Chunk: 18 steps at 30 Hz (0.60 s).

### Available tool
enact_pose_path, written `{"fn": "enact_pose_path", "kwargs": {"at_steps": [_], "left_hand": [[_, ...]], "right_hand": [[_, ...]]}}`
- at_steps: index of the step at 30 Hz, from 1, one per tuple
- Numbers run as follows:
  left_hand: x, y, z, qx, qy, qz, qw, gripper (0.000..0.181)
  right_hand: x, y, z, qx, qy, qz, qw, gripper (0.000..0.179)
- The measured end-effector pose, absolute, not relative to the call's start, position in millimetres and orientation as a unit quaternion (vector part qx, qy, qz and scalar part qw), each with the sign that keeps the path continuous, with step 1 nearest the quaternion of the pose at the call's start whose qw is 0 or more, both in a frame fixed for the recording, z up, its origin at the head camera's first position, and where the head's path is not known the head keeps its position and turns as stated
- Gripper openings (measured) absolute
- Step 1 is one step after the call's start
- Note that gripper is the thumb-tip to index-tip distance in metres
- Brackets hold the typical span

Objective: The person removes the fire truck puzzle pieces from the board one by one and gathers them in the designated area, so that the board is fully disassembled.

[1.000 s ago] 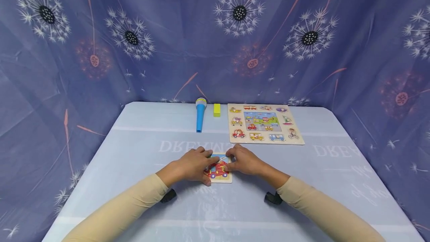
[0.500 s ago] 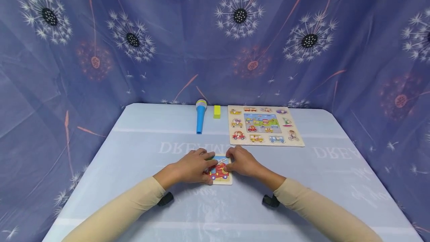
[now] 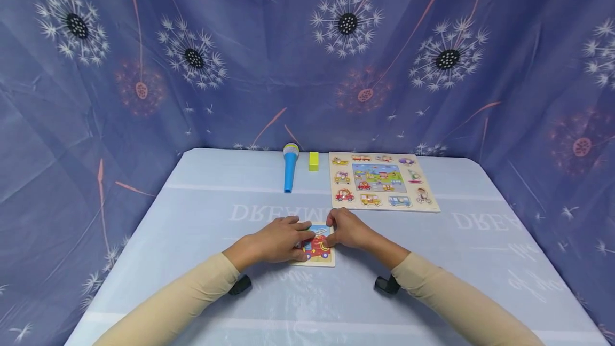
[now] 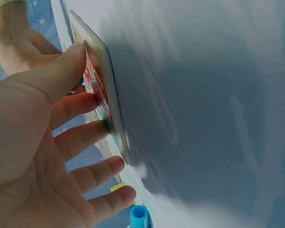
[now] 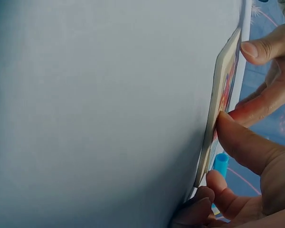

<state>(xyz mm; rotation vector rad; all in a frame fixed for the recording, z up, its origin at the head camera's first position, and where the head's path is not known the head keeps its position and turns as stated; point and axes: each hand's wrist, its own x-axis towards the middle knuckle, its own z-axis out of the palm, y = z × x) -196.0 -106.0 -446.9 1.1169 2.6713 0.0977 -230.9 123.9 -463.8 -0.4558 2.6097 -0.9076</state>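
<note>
work piece: a small, square, pale-edged puzzle panel with a red truck picture on a blue ground [image 3: 318, 250], lying flat on the light blue table [image 3: 192, 228], just below the centre of the head frame. its left part is covered by a hand.

left hand [image 3: 278, 240]: laid over the panel's left side, fingers extended and spread. the left wrist view shows the thumb tip at the panel's near edge and the fingers reaching over the printed face. grip wide; nothing enclosed.

right hand [image 3: 349, 229]: at the panel's right edge, thumb on the edge of the printed face, forefinger bent at the upper right corner. the gap between the two is narrow. whether they pinch a piece cannot be told; the contact is partly hidden.

surroundings: upper centre of the table, a blue toy microphone with a grey and yellow head [image 3: 290, 170]; just right of it, a small bright yellow rectangular block [image 3: 314, 161]. further right, a large pale wooden puzzle board bearing vehicle pieces around a printed scene [image 3: 379, 178], apart from the panel.

both forearms wear beige sleeves [image 3: 175, 298], with a black device [image 3: 241, 285] at each wrist. behind the table hangs a blue-violet curtain printed with dandelions [image 3: 264, 68].
</note>
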Motion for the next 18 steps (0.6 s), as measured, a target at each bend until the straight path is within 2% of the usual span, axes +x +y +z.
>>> {"fn": "enact_pose_path", "kwargs": {"at_steps": [18], "left_hand": [[-191.8, -106.2, -446.3, 0.38, 0.915, 0.041, 0.128, 0.062]], "right_hand": [[-231.5, 122.6, -459.3, -0.185, 0.925, -0.286, 0.169, 0.04]]}}
